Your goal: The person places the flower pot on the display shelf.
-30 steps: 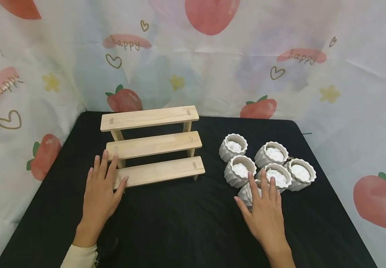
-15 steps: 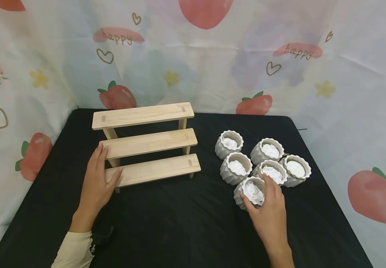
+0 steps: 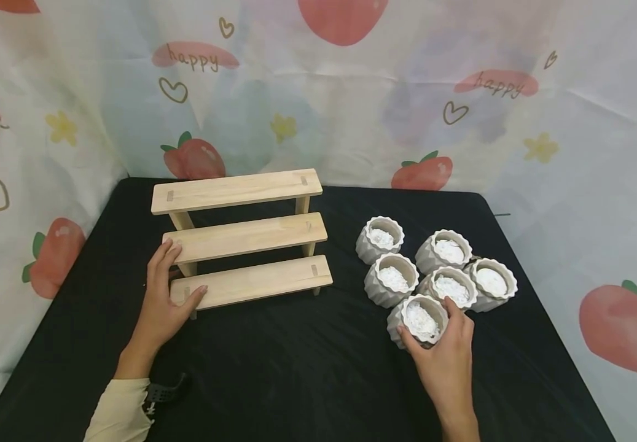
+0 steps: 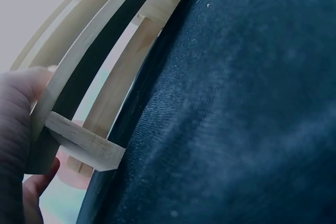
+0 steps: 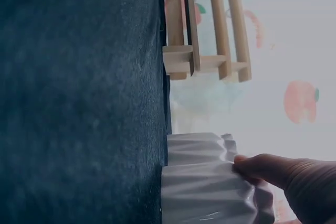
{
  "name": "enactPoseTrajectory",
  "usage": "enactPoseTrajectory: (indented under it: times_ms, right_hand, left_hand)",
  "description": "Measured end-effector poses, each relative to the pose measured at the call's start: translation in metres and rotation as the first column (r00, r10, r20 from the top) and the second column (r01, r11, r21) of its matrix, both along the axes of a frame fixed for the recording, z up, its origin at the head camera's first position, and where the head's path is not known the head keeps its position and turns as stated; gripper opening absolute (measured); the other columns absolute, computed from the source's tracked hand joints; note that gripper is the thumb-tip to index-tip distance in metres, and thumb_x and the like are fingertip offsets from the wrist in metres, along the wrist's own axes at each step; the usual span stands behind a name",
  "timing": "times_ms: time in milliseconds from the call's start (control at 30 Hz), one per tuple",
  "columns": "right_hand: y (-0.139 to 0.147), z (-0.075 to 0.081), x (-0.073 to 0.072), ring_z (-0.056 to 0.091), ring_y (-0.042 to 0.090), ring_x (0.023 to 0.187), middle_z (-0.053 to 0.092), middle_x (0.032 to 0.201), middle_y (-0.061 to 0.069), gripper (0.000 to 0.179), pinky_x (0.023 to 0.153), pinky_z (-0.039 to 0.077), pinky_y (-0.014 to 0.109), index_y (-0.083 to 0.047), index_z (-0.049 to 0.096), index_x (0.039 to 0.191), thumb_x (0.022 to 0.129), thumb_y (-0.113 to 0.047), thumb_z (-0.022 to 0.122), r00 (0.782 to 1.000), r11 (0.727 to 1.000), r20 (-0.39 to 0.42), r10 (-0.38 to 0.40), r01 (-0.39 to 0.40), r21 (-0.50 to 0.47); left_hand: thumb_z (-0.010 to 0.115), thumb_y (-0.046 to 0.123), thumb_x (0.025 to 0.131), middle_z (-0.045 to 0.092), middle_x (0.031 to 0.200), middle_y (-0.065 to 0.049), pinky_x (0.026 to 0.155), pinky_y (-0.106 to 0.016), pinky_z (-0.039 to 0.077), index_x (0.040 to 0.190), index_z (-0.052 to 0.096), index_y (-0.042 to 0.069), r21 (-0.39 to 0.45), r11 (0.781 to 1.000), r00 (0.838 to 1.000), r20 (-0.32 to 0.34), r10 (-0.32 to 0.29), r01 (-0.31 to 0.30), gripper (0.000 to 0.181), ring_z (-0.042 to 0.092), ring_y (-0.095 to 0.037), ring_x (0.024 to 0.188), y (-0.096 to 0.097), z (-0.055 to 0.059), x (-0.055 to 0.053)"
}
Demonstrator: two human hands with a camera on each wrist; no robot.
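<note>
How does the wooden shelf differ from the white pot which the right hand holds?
The shelf is pale wood, long and stepped; the pot is white, round and ridged. The shelf is much wider than the pot. The left hand holds the shelf's end; the right hand pinches the pot. Both stand on the black table.

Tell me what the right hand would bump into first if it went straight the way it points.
Beyond the front pot in its grip, the right hand would likely meet the white pot just behind; the gap is unclear.
</note>
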State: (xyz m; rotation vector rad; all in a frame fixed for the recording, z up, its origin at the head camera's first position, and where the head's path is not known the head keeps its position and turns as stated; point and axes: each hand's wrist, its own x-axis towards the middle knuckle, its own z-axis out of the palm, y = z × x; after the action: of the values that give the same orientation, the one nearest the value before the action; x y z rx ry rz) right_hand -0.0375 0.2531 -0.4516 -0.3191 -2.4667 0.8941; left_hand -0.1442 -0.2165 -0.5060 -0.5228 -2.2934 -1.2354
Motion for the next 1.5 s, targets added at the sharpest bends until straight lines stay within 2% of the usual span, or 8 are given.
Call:
enactPoseTrajectory:
  times_ms: [333,500,667,767,967,1033,1300,1500]
  right_hand:
    - [-0.001,-0.006,-0.002,0.049,0.053,0.116,0.046,0.129,0.032,0.093,0.094,0.037,0.066,0.003,0.042,0.144,0.07,-0.016,0.095,0.999,0.996,0.026,-0.024,0.026,-0.081]
    - [-0.001,-0.009,-0.002,0.046,0.054,0.12,0.044,0.131,0.033,0.092,0.096,0.034,0.065,0.006,0.043,0.142,0.068,-0.012,0.094,1.0,0.992,-0.003,-0.025,0.024,-0.124]
    - [0.003,-0.013,0.0,0.041,0.053,0.123,0.04,0.133,0.035,0.096,0.097,0.032,0.064,0.009,0.04,0.142,0.065,-0.007,0.094,0.999,0.986,-0.021,-0.029,0.025,-0.162]
    - [0.005,-0.014,0.0,0.04,0.051,0.124,0.039,0.133,0.034,0.097,0.098,0.032,0.062,0.009,0.039,0.141,0.063,-0.007,0.095,1.0,0.985,-0.009,-0.024,0.022,-0.171]
    - [0.005,-0.017,-0.002,0.041,0.044,0.124,0.04,0.134,0.03,0.096,0.099,0.032,0.053,0.008,0.041,0.138,0.061,-0.008,0.097,1.0,0.985,-0.006,-0.001,0.0,-0.171]
    - [0.005,-0.019,-0.003,0.042,0.043,0.124,0.041,0.133,0.029,0.096,0.099,0.032,0.051,0.008,0.042,0.137,0.061,-0.008,0.097,1.0,0.986,-0.013,-0.003,0.001,-0.166]
    - [0.004,-0.021,-0.002,0.043,0.044,0.124,0.042,0.134,0.029,0.093,0.097,0.033,0.056,0.007,0.045,0.138,0.063,-0.01,0.097,1.0,0.984,-0.001,-0.03,0.029,-0.176]
    - [0.001,-0.02,-0.002,0.047,0.042,0.118,0.047,0.128,0.027,0.089,0.092,0.034,0.05,0.007,0.053,0.133,0.06,-0.012,0.099,0.997,0.984,-0.007,-0.074,0.072,-0.162]
  left_hand:
    - [0.082,-0.005,0.078,0.018,0.169,-0.007,0.101,-0.03,0.037,0.16,0.036,0.011,0.0,1.0,1.0,0.015,0.025,-0.025,0.095,0.025,-0.033,0.149,-0.003,-0.003,-0.001]
    - [0.081,-0.003,0.079,0.019,0.169,-0.007,0.099,-0.048,0.041,0.159,0.037,0.011,-0.01,0.999,0.999,0.024,0.042,-0.042,0.093,0.024,-0.033,0.15,-0.003,-0.004,0.0]
    - [0.081,0.0,0.08,0.019,0.169,-0.007,0.102,-0.059,0.036,0.159,0.037,0.013,-0.015,0.999,0.999,0.023,0.039,-0.039,0.092,0.02,-0.034,0.152,0.0,-0.005,-0.001]
    - [0.079,-0.001,0.081,0.019,0.169,-0.008,0.104,-0.057,0.035,0.159,0.037,0.012,-0.006,0.999,0.999,0.02,0.034,-0.034,0.09,0.021,-0.034,0.152,0.001,-0.005,-0.002]
    - [0.071,-0.008,0.083,0.019,0.168,-0.007,0.101,-0.03,0.036,0.158,0.038,0.01,0.015,1.0,0.999,0.024,0.025,-0.026,0.084,0.027,-0.033,0.147,-0.001,-0.004,0.0]
    - [0.071,-0.008,0.083,0.019,0.168,-0.007,0.101,-0.026,0.034,0.158,0.038,0.01,0.008,1.0,0.999,0.024,0.028,-0.028,0.084,0.027,-0.034,0.147,-0.003,-0.004,0.001]
    - [0.071,-0.006,0.084,0.019,0.168,-0.008,0.099,-0.044,0.037,0.159,0.038,0.011,-0.001,1.0,0.999,0.021,0.03,-0.03,0.084,0.025,-0.034,0.148,-0.005,-0.004,0.002]
    - [0.071,-0.006,0.084,0.019,0.168,-0.008,0.101,-0.041,0.036,0.158,0.038,0.01,-0.01,1.0,0.999,0.023,0.025,-0.024,0.083,0.026,-0.034,0.148,-0.005,-0.003,0.001]
